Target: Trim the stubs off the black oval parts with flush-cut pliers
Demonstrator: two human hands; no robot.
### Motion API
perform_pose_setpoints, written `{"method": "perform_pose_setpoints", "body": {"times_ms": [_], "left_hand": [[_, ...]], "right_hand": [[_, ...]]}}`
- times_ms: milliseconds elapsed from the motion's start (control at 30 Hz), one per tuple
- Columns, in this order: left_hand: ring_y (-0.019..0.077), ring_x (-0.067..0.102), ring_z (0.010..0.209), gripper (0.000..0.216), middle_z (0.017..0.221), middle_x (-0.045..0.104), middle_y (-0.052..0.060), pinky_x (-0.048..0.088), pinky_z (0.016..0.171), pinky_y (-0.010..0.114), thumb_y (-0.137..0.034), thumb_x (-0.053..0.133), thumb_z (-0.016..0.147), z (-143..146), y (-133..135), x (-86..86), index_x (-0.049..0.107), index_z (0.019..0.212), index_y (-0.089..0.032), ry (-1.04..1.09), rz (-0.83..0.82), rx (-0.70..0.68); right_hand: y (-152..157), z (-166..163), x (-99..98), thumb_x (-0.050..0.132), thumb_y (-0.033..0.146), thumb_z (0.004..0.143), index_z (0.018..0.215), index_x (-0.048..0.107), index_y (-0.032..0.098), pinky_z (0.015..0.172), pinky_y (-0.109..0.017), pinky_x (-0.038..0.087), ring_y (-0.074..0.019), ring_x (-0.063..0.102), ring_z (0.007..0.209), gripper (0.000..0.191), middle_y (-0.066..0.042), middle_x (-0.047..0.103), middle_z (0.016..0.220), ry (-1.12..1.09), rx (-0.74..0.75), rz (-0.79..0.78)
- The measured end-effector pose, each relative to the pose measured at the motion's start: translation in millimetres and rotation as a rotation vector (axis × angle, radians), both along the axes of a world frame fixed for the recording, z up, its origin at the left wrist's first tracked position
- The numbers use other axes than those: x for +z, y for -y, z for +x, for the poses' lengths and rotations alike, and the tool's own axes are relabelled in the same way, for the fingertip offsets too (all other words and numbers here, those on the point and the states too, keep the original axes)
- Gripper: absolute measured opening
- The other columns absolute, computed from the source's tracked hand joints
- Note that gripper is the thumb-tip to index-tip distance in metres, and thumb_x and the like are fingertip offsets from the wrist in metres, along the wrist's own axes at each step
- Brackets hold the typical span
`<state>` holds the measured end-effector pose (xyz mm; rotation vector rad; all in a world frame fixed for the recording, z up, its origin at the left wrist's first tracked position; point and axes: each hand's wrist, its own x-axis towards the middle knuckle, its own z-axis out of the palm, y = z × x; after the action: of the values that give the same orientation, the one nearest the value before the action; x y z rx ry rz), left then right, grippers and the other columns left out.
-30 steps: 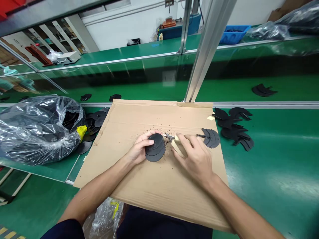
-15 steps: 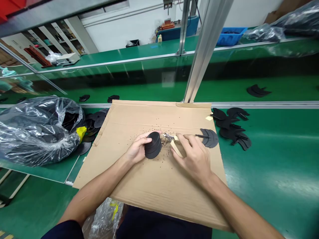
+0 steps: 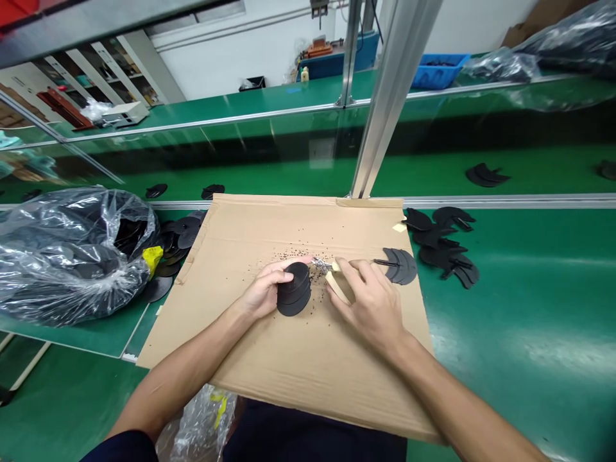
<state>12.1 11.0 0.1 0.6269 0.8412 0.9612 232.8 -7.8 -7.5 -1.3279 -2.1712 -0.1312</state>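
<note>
My left hand [image 3: 262,292] grips a molded part made of several joined black discs [image 3: 294,290], its thumb lying on the top disc. In my right hand [image 3: 373,301] are pliers-like cutters [image 3: 339,285] with cream handles, their metal jaws at the upper right edge of the discs. Whether the jaws touch the part, I cannot tell. Small black bits lie scattered on the cardboard sheet [image 3: 308,359] around the discs. Just right of my right hand, a fan of black pieces [image 3: 402,265] with a thin stem rests on the cardboard.
A clear plastic bag [image 3: 72,256] of black parts stands at the left, with loose black discs [image 3: 158,289] beside it. More black pieces [image 3: 443,247] are heaped on the green table at right. A metal post [image 3: 380,122] rises behind the cardboard.
The disc part in my left hand has tipped and dropped slightly toward me. My right hand keeps the cutters beside it. The whole view has shifted a little.
</note>
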Motion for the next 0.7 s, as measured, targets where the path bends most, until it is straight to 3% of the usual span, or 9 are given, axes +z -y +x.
{"method": "perform_pose_setpoints", "body": {"times_ms": [333,433,567,700], "left_hand": [[0.0134,0.059,0.069,0.042,0.079,0.069,0.003,0.045,0.068,0.024,-0.020,0.079,0.065,0.7,-0.1,-2.8,0.077,0.106,-0.012,-0.016,0.047,0.024],[0.0138,0.063,0.077,0.032,0.084,0.070,0.003,0.049,0.073,0.024,-0.018,0.081,0.065,2.5,-2.5,-5.1,0.074,0.095,-0.014,-0.008,0.070,0.145],[0.0143,0.065,0.084,0.030,0.090,0.070,0.002,0.052,0.078,0.025,-0.020,0.085,0.067,4.3,-6.9,-6.2,0.069,0.092,-0.016,-0.035,0.123,0.242],[0.0130,0.064,0.084,0.036,0.087,0.068,0.000,0.051,0.081,0.025,-0.026,0.090,0.067,8.1,-5.4,-8.7,0.066,0.091,-0.017,-0.054,0.183,0.253]], "right_hand": [[0.4,-0.8,-0.4,0.058,0.031,0.095,0.126,0.062,0.016,0.070,-0.035,0.049,-0.0256,0.061,0.088,0.035,-0.010,0.067,0.098,-0.079,0.008,-0.004],[-0.8,0.1,0.9,0.061,0.031,0.093,0.127,0.062,0.019,0.075,-0.037,0.053,-0.0259,0.064,0.092,0.035,-0.010,0.067,0.102,-0.296,0.044,-0.123],[-2.0,1.6,5.0,0.067,0.034,0.090,0.126,0.063,0.021,0.064,-0.033,0.054,-0.0195,0.062,0.077,0.039,-0.007,0.065,0.101,-0.627,0.186,-0.349],[1.3,-0.7,9.1,0.071,0.032,0.088,0.126,0.065,0.022,0.069,-0.033,0.058,-0.0199,0.067,0.086,0.040,-0.015,0.060,0.133,-0.713,0.381,-0.506]]}}
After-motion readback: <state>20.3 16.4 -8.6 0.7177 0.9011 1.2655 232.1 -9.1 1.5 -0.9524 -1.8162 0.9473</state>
